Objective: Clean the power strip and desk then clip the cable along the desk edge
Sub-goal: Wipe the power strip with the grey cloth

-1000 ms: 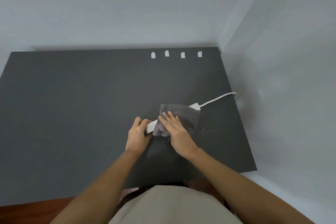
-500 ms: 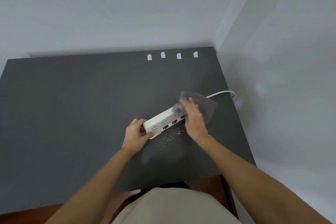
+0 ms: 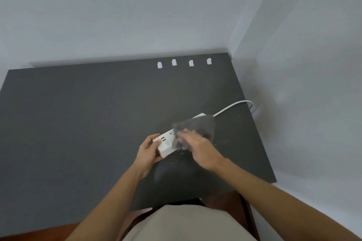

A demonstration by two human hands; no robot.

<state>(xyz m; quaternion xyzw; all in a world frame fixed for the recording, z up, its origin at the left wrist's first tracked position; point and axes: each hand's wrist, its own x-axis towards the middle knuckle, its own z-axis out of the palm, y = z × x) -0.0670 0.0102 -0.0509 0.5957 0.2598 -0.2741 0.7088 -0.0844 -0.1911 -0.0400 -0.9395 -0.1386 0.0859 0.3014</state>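
Observation:
A white power strip (image 3: 166,145) lies at an angle on the dark grey desk (image 3: 78,123). My left hand (image 3: 148,150) grips its near end, where the USB ports show. My right hand (image 3: 199,147) presses a grey cloth (image 3: 197,126) onto the strip's middle and far part, hiding the sockets there; hand and cloth are motion-blurred. The strip's white cable (image 3: 233,106) runs from the far end to the desk's right edge and drops over it. Several white cable clips (image 3: 174,62) sit in a row along the desk's back edge.
Pale crumbs (image 3: 221,141) are scattered on the desk around and to the right of the strip. White walls close in behind the desk and on its right. The desk's front edge is near my body, with brown floor (image 3: 29,235) below.
My right hand with the cloth swept from the strip's near end to its far end, then came back toward the middle. My left hand kept its grip on the near end.

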